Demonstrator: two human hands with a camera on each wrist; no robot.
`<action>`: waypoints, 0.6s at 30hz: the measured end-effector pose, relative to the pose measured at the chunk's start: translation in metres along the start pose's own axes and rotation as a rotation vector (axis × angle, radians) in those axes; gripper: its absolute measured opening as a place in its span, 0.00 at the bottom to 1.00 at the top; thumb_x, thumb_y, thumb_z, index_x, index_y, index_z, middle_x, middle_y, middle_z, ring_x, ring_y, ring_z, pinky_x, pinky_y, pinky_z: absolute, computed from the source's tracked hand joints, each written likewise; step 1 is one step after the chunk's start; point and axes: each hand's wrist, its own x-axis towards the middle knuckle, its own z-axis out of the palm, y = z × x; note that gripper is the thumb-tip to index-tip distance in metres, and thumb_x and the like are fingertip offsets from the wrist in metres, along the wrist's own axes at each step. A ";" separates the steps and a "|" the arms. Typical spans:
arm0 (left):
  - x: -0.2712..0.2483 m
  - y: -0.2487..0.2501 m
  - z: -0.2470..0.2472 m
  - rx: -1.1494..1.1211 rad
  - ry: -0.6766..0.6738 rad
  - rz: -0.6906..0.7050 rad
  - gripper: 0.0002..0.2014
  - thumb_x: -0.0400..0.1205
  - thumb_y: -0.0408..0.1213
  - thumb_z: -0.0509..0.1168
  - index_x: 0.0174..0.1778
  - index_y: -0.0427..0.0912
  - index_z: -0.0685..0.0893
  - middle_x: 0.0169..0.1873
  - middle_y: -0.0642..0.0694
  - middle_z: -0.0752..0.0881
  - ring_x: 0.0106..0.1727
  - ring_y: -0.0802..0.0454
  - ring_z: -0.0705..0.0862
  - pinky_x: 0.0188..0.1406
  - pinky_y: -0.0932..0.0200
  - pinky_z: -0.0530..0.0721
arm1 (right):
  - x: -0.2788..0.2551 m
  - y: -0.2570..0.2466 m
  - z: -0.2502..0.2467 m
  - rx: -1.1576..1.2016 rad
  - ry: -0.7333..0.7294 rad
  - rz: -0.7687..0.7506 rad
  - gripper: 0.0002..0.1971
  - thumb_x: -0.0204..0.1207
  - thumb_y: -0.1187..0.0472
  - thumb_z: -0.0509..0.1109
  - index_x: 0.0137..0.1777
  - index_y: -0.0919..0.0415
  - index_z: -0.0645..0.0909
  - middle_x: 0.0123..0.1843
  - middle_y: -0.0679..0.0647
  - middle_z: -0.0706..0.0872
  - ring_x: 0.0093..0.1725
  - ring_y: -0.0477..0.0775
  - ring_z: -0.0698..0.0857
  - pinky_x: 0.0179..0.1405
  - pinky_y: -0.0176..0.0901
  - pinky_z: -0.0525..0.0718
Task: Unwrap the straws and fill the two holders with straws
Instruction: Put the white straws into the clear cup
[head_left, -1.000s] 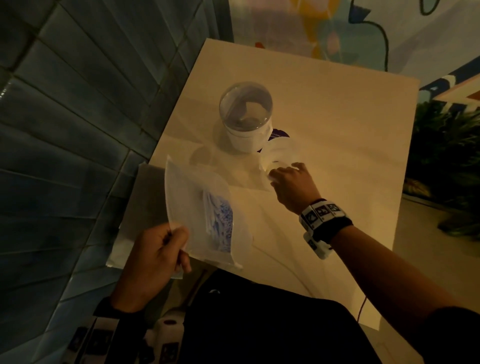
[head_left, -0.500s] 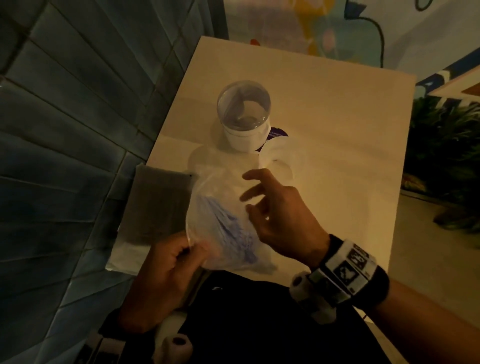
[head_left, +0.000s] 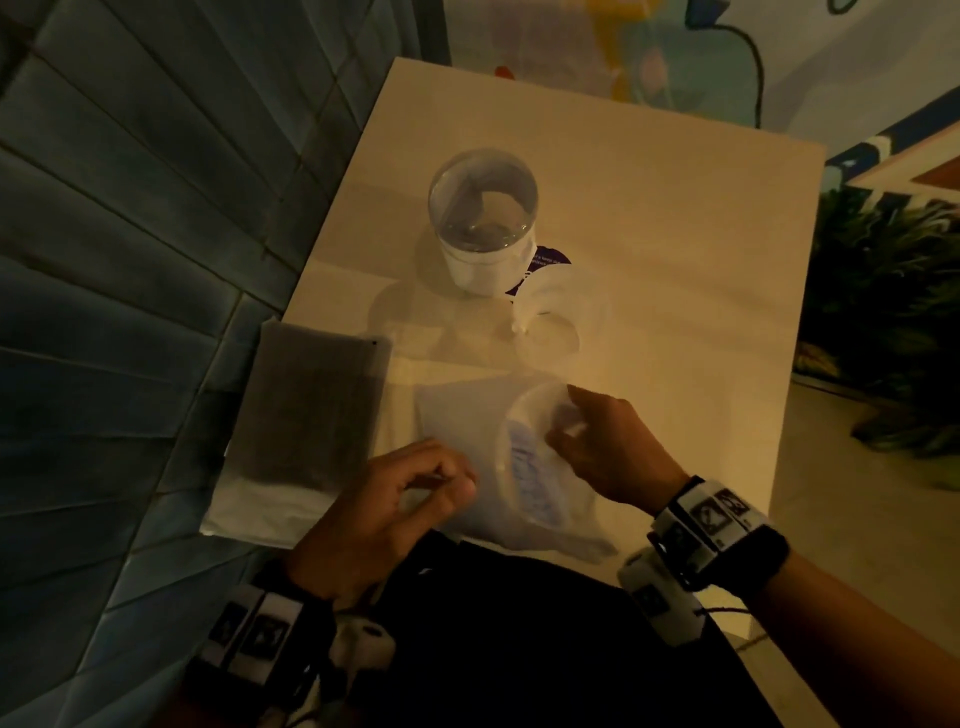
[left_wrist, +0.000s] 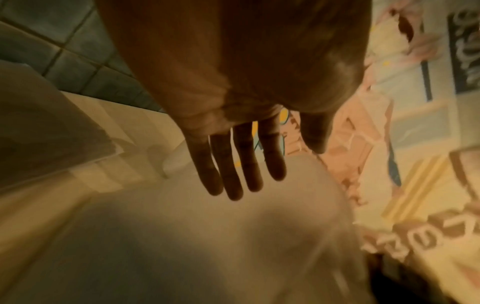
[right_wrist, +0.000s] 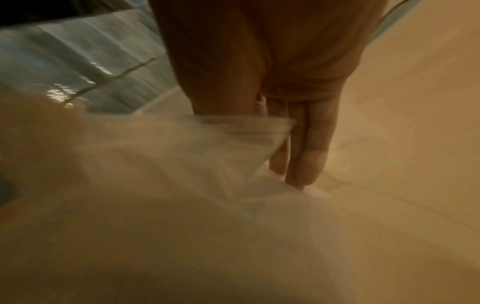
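Note:
A clear plastic bag (head_left: 530, 483) of blue-printed wrapped straws lies at the near edge of the cream table (head_left: 675, 249). My right hand (head_left: 563, 426) pinches the bag's open rim; in the right wrist view the film (right_wrist: 233, 131) passes between thumb and fingers (right_wrist: 309, 156). Just left of the bag my left hand (head_left: 452, 480) hovers, and the left wrist view shows its fingers (left_wrist: 233, 174) straight over the bag (left_wrist: 182, 236), holding nothing. A clear cylindrical holder (head_left: 483, 223) with a white base stands further back. Beside it lies a translucent round piece (head_left: 550, 296).
A flat dark packet in a translucent sleeve (head_left: 317, 410) overhangs the table's left edge beside the tiled wall (head_left: 130, 260). A purple label (head_left: 548, 260) peeks out behind the holder. Plants (head_left: 883, 312) stand past the table's right edge.
My right hand left the translucent round piece and came back to take the bag's rim. The bag came down from upright onto the table, and my left hand let go of it.

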 end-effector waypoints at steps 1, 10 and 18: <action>0.008 -0.018 0.001 0.096 0.028 0.004 0.11 0.81 0.51 0.67 0.48 0.47 0.84 0.53 0.52 0.84 0.57 0.53 0.85 0.58 0.54 0.82 | 0.001 0.015 0.000 0.004 -0.022 0.054 0.05 0.79 0.60 0.70 0.54 0.53 0.83 0.50 0.47 0.89 0.46 0.49 0.86 0.47 0.43 0.82; 0.075 -0.131 0.039 0.899 -0.333 -0.246 0.62 0.66 0.70 0.73 0.85 0.59 0.36 0.86 0.55 0.34 0.87 0.47 0.35 0.83 0.33 0.38 | 0.020 0.099 0.036 -0.094 -0.084 0.331 0.27 0.82 0.57 0.70 0.79 0.57 0.69 0.73 0.59 0.79 0.70 0.67 0.79 0.66 0.56 0.77; 0.066 -0.153 0.044 1.021 -0.278 -0.402 0.64 0.64 0.76 0.69 0.85 0.58 0.34 0.84 0.51 0.29 0.84 0.41 0.27 0.77 0.22 0.35 | 0.006 0.125 0.034 0.039 0.162 0.345 0.25 0.64 0.34 0.78 0.37 0.59 0.84 0.35 0.52 0.86 0.32 0.49 0.79 0.34 0.45 0.77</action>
